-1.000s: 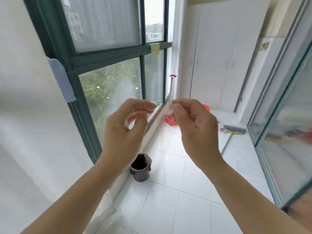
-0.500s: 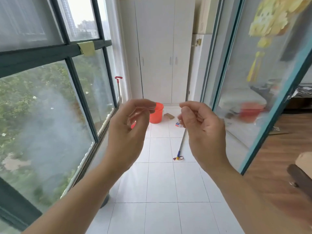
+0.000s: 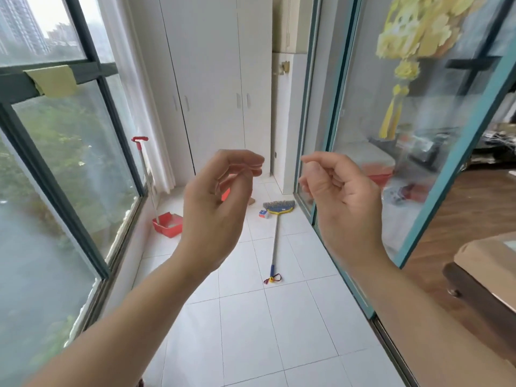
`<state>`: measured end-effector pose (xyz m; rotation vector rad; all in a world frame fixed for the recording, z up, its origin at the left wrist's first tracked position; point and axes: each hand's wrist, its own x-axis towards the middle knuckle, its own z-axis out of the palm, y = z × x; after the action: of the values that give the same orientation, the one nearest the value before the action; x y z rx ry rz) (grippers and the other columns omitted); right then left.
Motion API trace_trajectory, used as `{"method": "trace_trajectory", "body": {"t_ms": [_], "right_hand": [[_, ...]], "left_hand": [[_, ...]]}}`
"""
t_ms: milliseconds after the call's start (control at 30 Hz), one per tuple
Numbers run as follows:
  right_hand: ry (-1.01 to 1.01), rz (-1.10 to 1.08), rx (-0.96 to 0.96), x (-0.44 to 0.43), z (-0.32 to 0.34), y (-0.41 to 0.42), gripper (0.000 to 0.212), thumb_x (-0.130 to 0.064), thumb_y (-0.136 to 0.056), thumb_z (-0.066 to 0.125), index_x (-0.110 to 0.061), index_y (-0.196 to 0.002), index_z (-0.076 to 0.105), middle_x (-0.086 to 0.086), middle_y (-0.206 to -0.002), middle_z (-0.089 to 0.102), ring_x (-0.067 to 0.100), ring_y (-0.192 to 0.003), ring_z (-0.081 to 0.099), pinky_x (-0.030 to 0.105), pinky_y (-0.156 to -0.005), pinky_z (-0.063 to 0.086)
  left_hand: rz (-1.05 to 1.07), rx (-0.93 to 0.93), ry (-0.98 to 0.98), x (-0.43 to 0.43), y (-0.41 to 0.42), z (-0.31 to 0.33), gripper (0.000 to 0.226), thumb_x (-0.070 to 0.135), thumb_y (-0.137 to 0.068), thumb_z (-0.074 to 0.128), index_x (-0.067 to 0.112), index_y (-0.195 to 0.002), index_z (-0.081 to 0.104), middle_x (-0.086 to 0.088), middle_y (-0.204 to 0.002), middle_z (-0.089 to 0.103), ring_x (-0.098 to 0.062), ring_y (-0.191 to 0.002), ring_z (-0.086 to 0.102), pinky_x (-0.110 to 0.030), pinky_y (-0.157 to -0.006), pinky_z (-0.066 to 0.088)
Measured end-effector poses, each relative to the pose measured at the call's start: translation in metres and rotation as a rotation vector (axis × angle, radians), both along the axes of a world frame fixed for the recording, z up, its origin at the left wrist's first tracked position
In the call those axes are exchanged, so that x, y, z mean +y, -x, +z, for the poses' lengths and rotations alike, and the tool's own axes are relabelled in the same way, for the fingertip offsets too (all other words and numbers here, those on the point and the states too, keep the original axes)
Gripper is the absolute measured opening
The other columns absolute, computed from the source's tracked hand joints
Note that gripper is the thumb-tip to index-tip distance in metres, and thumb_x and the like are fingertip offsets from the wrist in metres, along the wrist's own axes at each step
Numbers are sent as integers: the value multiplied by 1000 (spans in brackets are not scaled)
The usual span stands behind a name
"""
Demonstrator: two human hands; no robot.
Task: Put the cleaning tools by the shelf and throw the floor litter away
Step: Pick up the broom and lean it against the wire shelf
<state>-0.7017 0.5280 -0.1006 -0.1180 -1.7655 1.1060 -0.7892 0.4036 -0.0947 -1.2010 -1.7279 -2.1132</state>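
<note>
Left hand [image 3: 215, 208], right hand [image 3: 343, 208] raised, loosely curled, empty. Broom [image 3: 276, 233] flat on floor [image 3: 279, 331] beyond, between them; red dustpan [image 3: 167, 223] left of left hand. Small box [image 3: 264, 213] by broom, print unreadable.

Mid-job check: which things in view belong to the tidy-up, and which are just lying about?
Job:
- broom, lying flat on the tiles
- red dustpan, its long handle up against the window
- small box, litter beside the broom head

Not the job:
- yellow patch on the window frame
- yellow ornament on the glass door
- white cupboard
</note>
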Motion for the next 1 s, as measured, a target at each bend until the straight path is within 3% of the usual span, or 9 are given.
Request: {"method": "trace_trajectory", "body": {"t_ms": [233, 467, 667, 833, 1000], "right_hand": [[56, -62, -23, 55, -16, 59, 10, -26, -91, 54, -32, -93, 62, -6, -80, 67, 14, -76, 65, 23, -73, 53], [37, -70, -36, 137, -30, 109, 10, -27, -91, 54, -35, -92, 60, -5, -79, 66, 16, -78, 65, 31, -75, 54], [41, -17, -41, 228, -36, 148, 9, -37, -88, 52, -37, -94, 59, -6, -80, 66, 14, -79, 64, 27, -76, 53], [45, 9, -86, 305, -43, 179, 9, -29, -90, 54, -35, -95, 57, -8, -81, 63, 13, -80, 62, 27, -78, 51], [64, 32, -141, 348, -58, 222, 13, -25, -91, 54, -37, -94, 56, -11, -78, 62, 12, -75, 62, 28, -75, 52]], "left_hand": [[-66, -28, 66, 62, 72, -12, 36, -10, -88, 45, 21, -88, 64, 7, -86, 67, -17, -90, 65, -36, -87, 53], [-78, -63, 59, 143, 122, -30, 36, -9, -86, 44, 21, -87, 64, 11, -85, 67, -14, -88, 65, -26, -81, 50], [-32, -67, 76, 223, 157, -35, 35, -8, -86, 45, 22, -88, 64, 11, -84, 67, -14, -87, 64, -31, -84, 51], [27, -117, 99, 277, 187, -44, 39, -12, -88, 45, 22, -86, 63, 5, -86, 66, -17, -88, 63, -17, -73, 50], [119, -128, 140, 308, 224, -61, 38, -12, -86, 44, 22, -87, 63, 4, -86, 67, -11, -85, 64, -20, -81, 47]]}}
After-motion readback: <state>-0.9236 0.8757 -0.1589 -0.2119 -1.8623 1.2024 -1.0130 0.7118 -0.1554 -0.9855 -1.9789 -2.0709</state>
